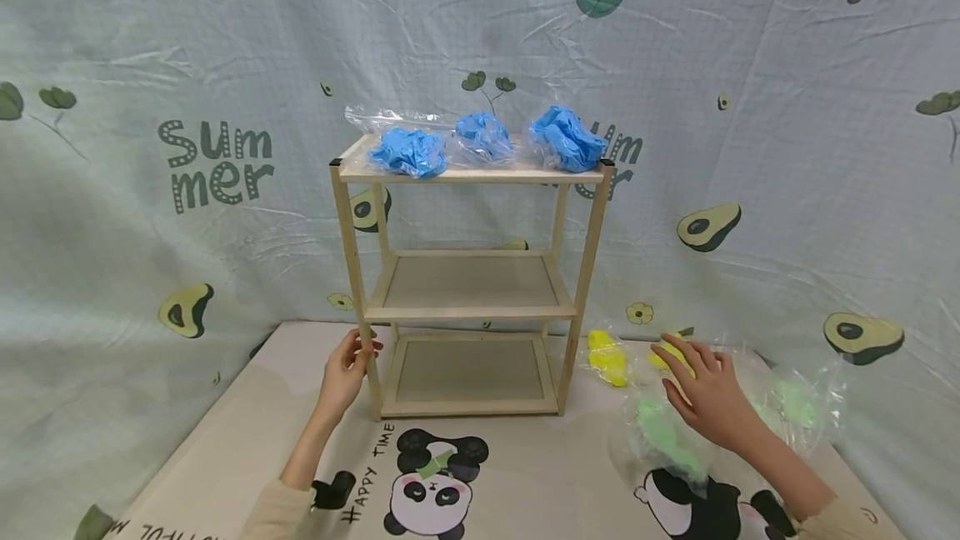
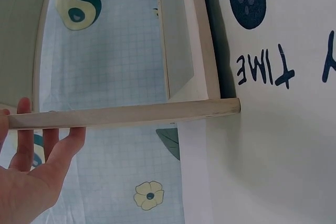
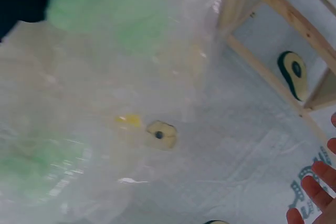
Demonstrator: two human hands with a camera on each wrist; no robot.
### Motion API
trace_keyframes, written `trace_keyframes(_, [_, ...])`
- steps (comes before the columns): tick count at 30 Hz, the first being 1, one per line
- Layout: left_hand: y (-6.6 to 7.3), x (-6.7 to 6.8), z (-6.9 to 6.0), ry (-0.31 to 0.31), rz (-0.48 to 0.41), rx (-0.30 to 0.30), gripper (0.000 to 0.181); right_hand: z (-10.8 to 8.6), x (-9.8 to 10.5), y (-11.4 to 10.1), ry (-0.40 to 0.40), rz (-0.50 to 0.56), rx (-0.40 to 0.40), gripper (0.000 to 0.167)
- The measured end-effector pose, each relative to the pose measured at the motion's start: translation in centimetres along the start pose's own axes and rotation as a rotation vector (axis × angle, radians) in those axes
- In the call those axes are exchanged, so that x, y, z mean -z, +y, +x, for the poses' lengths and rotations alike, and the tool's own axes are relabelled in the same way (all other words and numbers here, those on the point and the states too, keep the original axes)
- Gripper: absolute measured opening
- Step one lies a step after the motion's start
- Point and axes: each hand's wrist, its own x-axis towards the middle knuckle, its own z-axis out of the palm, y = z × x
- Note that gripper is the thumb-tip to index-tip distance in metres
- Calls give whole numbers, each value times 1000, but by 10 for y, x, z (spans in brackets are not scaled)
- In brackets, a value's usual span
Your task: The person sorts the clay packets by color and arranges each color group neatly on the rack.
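Note:
A light wooden three-tier shelf [image 1: 468, 313] stands upright in the middle of the table. My left hand [image 1: 345, 369] grips its front left post [image 2: 121, 116] below the middle tier, fingers curled round the wood. Above several clear plastic bags at the right, my right hand [image 1: 708, 398] hovers with its fingers spread and holds nothing. Those bags contain pale green material [image 1: 667, 436] and yellow material [image 1: 607, 358]; one yellow piece is partly hidden behind the right hand. In the right wrist view, the green bags [image 3: 139, 17] look blurred and close, while fingertips [image 3: 317, 190] show at the edge.
Three clear bags with crumpled blue contents [image 1: 410, 152] lie along the top tier, the rightmost at its edge. A panda-printed cloth [image 1: 555, 482] covers the table. Behind the shelf hangs a pale curtain [image 1: 787, 215] with avocado and leaf prints.

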Motion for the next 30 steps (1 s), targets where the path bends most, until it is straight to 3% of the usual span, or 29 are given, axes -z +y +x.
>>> trace_keyframes(6, [-1,0,0,0,-8,-6,23,-29,-9,-5,-129,-30,-41,66])
trace_keyframes(10, [-1,0,0,1,-5,-7,24,-45,-12,-11,-210,-52,-68,54])
trace_keyframes(15, [-1,0,0,-2,0,-7,24,-61,-16,-19,-366,-110,-121,71])
trace_keyframes(18, [-1,-1,0,-3,2,-2,24,-67,-20,-22,-439,-131,-142,69])
trace_keyframes(30, [0,0,-1,1,3,-5,24,-82,-32,-23,-466,-140,-129,64])
